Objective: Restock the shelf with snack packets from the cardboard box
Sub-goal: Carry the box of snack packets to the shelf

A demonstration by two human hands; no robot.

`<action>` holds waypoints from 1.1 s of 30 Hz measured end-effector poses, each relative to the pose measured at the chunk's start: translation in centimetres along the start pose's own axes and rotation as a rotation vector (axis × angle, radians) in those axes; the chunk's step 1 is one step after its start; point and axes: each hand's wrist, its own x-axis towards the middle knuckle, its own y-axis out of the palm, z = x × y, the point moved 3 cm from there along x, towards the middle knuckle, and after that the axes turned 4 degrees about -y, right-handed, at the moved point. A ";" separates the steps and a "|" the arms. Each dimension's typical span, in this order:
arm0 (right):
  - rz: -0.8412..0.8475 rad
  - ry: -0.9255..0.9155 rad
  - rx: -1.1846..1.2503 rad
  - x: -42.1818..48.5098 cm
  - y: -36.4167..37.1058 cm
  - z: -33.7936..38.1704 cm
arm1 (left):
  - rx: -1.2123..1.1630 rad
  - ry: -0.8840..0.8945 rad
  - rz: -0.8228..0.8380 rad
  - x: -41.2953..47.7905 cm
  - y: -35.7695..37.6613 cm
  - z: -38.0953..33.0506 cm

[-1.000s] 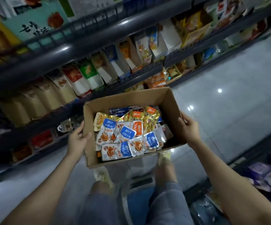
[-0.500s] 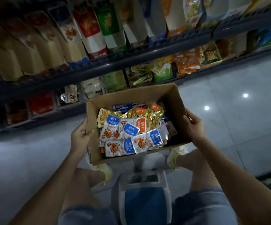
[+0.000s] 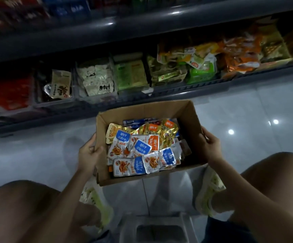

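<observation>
An open cardboard box (image 3: 191, 123) hangs low above the tiled floor, in front of the bottom shelf (image 3: 159, 95). It is full of small snack packets (image 3: 142, 148) in blue-white, orange and gold. My left hand (image 3: 89, 153) grips the box's left wall, thumb inside. My right hand (image 3: 210, 144) grips the right wall. The bottom shelf holds clear bins with red, white, green and orange packets.
My bare knees sit at the lower left and right, my pale shoes (image 3: 96, 202) on the floor beneath the box. A grey stool (image 3: 156, 228) shows between my legs. A dark upper shelf edge (image 3: 142, 27) overhangs the bottom bins.
I have dropped down lower, and the box has come down with both hands toward the floor. The view now faces the bottom shelf instead of the upper rows.
</observation>
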 end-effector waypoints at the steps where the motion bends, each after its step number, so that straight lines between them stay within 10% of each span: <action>1: -0.001 0.001 0.008 0.5 0.7 -0.7 | -0.011 -0.002 -0.001 0.9 0.4 1.2; 33: -0.018 -0.075 -0.049 1.0 5.2 -2.0 | -0.032 -0.021 -0.174 2.8 0.1 7.8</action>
